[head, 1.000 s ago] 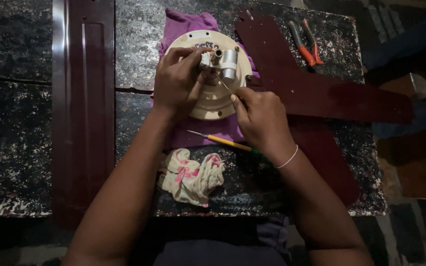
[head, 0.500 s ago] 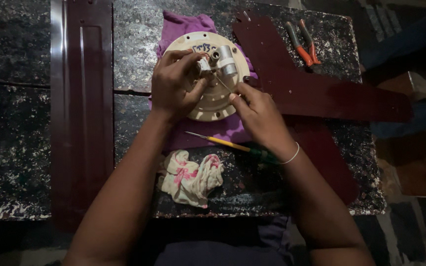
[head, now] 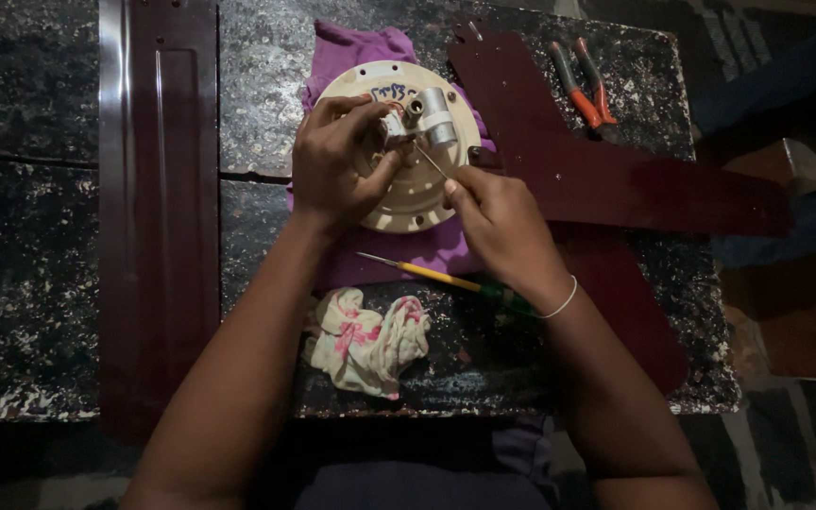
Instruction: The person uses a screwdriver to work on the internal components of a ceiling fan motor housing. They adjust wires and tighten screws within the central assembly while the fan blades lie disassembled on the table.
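A cream round fan motor housing (head: 417,203) lies on a purple cloth (head: 361,52) on a dark speckled stone table. My left hand (head: 337,165) grips a small part at the housing's centre, next to a silver cylindrical shaft piece (head: 436,115). My right hand (head: 493,217) pinches a thin metal pin or wire (head: 432,162) pointing up at that centre part. A thin bracelet sits on my right wrist.
A yellow-shafted screwdriver (head: 422,272) lies below the housing. A crumpled white and pink rag (head: 365,342) sits near the table's front edge. Maroon fan blades lie at left (head: 158,189) and right (head: 616,179). Orange-handled pliers (head: 580,85) rest at the back right.
My right hand has moved slightly away from the housing rim and now holds the thin pin up toward the centre. My left hand stays on the centre part.
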